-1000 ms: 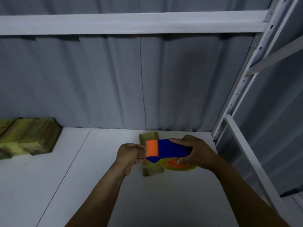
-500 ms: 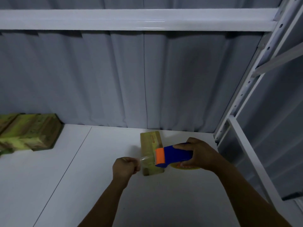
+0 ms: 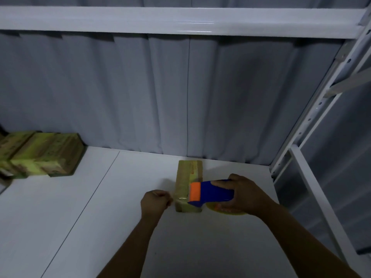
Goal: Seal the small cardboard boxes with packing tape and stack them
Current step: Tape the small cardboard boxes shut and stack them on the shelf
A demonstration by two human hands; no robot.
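A small cardboard box (image 3: 185, 175) lies lengthwise on the white shelf (image 3: 100, 217), near the back wall. My right hand (image 3: 245, 195) grips a blue tape dispenser (image 3: 212, 193) with an orange front, held over the box's near right end. A yellowish tape roll (image 3: 230, 212) shows under that hand. My left hand (image 3: 154, 201) pinches the free end of a clear tape strip (image 3: 172, 199), stretched from the dispenser leftward past the box's near end.
Several taped cardboard boxes (image 3: 38, 155) sit stacked at the far left of the shelf. A grey corrugated wall (image 3: 180, 97) closes the back. White metal rack uprights (image 3: 313, 137) stand at the right, and a white beam (image 3: 180, 21) crosses overhead.
My left hand pulled away to the left from the dispenser, drawing out a clear strip of tape. The right hand with the dispenser shifted slightly right over the box.
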